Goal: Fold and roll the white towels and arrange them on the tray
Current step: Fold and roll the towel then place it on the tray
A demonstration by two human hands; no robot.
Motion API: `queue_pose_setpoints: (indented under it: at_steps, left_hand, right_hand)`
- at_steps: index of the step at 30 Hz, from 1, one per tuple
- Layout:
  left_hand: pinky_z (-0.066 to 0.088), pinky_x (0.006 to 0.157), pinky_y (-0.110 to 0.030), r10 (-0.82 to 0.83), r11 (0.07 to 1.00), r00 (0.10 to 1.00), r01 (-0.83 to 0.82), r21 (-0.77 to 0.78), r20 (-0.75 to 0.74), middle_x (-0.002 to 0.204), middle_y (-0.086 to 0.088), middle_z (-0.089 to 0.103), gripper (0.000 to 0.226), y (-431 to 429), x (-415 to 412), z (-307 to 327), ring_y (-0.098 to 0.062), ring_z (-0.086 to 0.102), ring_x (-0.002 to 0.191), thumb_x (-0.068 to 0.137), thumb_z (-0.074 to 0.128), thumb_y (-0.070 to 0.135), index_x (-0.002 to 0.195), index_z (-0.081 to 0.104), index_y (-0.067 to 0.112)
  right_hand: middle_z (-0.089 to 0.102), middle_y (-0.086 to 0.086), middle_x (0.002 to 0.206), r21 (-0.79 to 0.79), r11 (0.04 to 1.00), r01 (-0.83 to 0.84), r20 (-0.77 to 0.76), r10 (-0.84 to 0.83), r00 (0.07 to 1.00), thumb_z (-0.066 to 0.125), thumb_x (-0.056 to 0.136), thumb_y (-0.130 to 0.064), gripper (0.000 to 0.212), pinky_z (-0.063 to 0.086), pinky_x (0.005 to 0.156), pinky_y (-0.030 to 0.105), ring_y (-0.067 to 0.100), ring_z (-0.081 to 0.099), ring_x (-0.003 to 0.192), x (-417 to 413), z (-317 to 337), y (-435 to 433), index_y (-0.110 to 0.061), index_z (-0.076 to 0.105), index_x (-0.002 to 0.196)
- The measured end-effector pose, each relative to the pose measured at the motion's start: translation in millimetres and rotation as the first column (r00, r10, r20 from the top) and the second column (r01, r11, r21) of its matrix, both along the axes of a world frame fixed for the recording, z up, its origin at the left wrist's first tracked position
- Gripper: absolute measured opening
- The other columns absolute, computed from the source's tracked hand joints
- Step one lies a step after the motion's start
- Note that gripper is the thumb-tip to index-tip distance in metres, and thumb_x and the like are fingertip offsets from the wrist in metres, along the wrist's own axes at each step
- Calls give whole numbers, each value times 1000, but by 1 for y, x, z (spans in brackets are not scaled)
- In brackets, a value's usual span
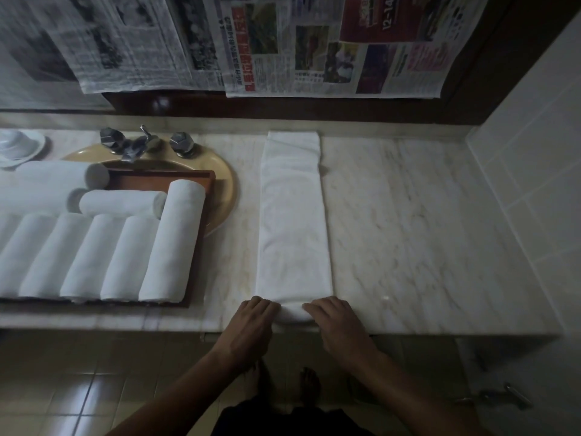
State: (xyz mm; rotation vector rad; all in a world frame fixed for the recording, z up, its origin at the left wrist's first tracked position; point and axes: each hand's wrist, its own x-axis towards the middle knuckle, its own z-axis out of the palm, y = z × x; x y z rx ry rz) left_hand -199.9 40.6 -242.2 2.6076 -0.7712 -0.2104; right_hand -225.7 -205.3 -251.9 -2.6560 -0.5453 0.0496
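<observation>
A white towel [294,221], folded into a long narrow strip, lies on the marble counter and runs from the back wall to the front edge. Its near end is curled into a small roll. My left hand [248,328] and my right hand [338,325] both grip that rolled end, fingers curled over it, one at each side. To the left a brown wooden tray [201,247] sits over the sink and holds several rolled white towels [171,243], most in a row, others lying across behind them.
A beige sink basin [224,184] with a chrome tap [138,144] lies under the tray. White dishes [19,146] stand at the far left. Newspapers [283,48] hang on the wall behind. A tiled wall [534,171] bounds the counter on the right.
</observation>
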Motion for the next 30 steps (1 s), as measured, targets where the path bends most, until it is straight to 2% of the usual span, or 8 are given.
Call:
queue_pose_setpoints:
  at_steps: [4, 8, 12, 14, 18, 22, 27, 30]
  left_hand:
    - [47, 67, -34, 4, 997, 998, -9, -71, -69, 97, 0, 58, 30, 2, 2, 7, -19, 54, 81, 79, 59, 3, 104, 68, 15]
    - [49, 72, -30, 105, 982, 984, -126, -143, -144, 98, 5, 63, 21, 3, 7, 13, -13, 55, 88, 92, 61, 12, 110, 68, 18]
    - [50, 72, -28, 248, 936, 925, -305, -175, -287, 93, 6, 62, 5, 2, 17, 14, -9, 59, 83, 93, 66, 15, 96, 69, 18]
    - [46, 72, -21, 325, 903, 879, -398, -161, -348, 96, 7, 61, 4, 1, 23, 13, -5, 60, 86, 92, 71, 18, 95, 72, 21]
    - [49, 73, -27, 337, 907, 879, -399, -135, -338, 94, 7, 61, 22, 2, 30, 12, -7, 58, 86, 94, 70, 25, 115, 66, 31]
    - [50, 77, -31, 320, 934, 897, -353, -59, -304, 94, 7, 58, 22, 6, 35, 12, -12, 58, 88, 99, 61, 39, 117, 73, 35]
    - [42, 64, -20, 423, 885, 861, -460, -74, -282, 90, 11, 61, 25, 13, 35, 13, -4, 59, 77, 90, 69, 55, 100, 77, 34]
    - [45, 65, -22, 461, 868, 847, -493, -68, -264, 89, 10, 61, 29, 8, 34, 12, -4, 59, 76, 90, 69, 56, 96, 78, 29]
  right_hand:
    - [62, -7, 122, 64, 993, 95, -174, -82, 981, 61, 96, -5, 38, 52, 90, 30, 13, 56, 108, -4, 8, -9, -27, 62, 127]
    - [59, -6, 117, 134, 984, 114, -166, -91, 982, 61, 97, -8, 26, 46, 88, 20, 9, 53, 106, 4, 10, -11, -19, 69, 120]
    - [67, -5, 104, 103, 981, 165, -128, -152, 980, 61, 94, -11, 21, 52, 78, 38, 21, 58, 95, 16, 11, -8, -19, 75, 108]
    - [69, -8, 101, 94, 975, 200, -133, -187, 973, 62, 91, -8, 23, 51, 79, 41, 21, 59, 96, 22, 14, -7, -22, 73, 105]
    - [62, -8, 107, 83, 974, 211, -71, -205, 976, 67, 79, 5, 45, 49, 78, 37, 18, 54, 99, 28, 14, 1, -27, 70, 110]
    - [65, -3, 109, 56, 990, 130, 38, -132, 991, 45, 71, 2, 56, 51, 72, 37, 22, 58, 98, 17, 9, 15, -21, 74, 114]
    - [63, 11, 134, -85, 993, 80, 111, -71, 991, 52, 94, -16, 45, 49, 99, 47, 32, 58, 118, -1, -10, 11, -9, 63, 137]
    - [55, 14, 145, -211, 976, 47, 129, -20, 991, 61, 95, -28, 54, 40, 109, 54, 36, 51, 130, -3, -19, 7, -9, 54, 145]
